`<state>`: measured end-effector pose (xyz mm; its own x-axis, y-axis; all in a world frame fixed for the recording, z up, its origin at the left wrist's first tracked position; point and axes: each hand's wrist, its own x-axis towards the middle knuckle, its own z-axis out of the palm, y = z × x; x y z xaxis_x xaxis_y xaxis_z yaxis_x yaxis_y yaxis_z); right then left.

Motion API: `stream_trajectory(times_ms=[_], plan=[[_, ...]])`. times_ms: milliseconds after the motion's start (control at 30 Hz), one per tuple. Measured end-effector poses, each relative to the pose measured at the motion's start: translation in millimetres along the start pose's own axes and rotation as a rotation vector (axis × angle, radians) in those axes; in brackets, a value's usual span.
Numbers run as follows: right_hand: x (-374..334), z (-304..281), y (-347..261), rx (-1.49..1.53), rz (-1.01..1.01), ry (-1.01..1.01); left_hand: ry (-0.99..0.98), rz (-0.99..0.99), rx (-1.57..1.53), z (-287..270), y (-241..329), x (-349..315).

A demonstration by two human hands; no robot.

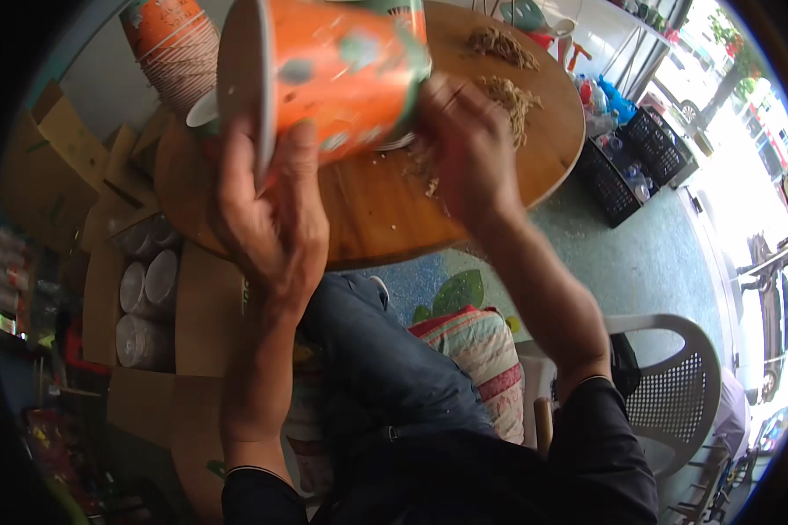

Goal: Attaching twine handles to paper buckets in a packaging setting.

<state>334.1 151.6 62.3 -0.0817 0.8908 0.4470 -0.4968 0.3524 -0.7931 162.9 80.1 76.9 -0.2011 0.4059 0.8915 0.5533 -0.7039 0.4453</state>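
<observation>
A large orange paper tub point(341, 79) with green and grey print is held up on its side above the round wooden table point(359, 223), its open mouth facing left. My left hand point(276, 219) grips it at the rim, thumb on the outer wall and fingers towards the mouth. At the tub's base is my right hand point(473, 149), its curled fingers smeared by motion; whether they grip it I cannot tell. Behind the tub, a green printed container point(403, 13) is mostly hidden. Brown crinkled strands point(510, 101) lie in heaps beyond my right hand.
Nested orange paper tubs point(179, 66) lean at the table's far left, beside a white-mouthed cup point(203, 112). An open cardboard box point(101, 302) at left holds clear plastic tubs point(144, 341). At right stand black crates point(613, 179) with bottles and a perforated chair point(674, 398).
</observation>
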Motion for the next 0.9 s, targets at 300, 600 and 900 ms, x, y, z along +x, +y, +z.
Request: stream_trajectory(times_ms=[300,600,900], plan=[[-142.2,-119.2,-3.6,-1.092,-0.073,-0.502,-0.496,-0.501,0.028,-146.7,47.8,-48.4],[-152.1,-248.2,44.3,-1.787,-0.141,-0.947,-0.895,-0.711,-0.195,-124.0,39.0,-115.8],[-110.4,-230.2,62.2,-2.104,-0.237,-0.970,-0.884,-0.725,-0.206,-128.5,55.2,-131.4]])
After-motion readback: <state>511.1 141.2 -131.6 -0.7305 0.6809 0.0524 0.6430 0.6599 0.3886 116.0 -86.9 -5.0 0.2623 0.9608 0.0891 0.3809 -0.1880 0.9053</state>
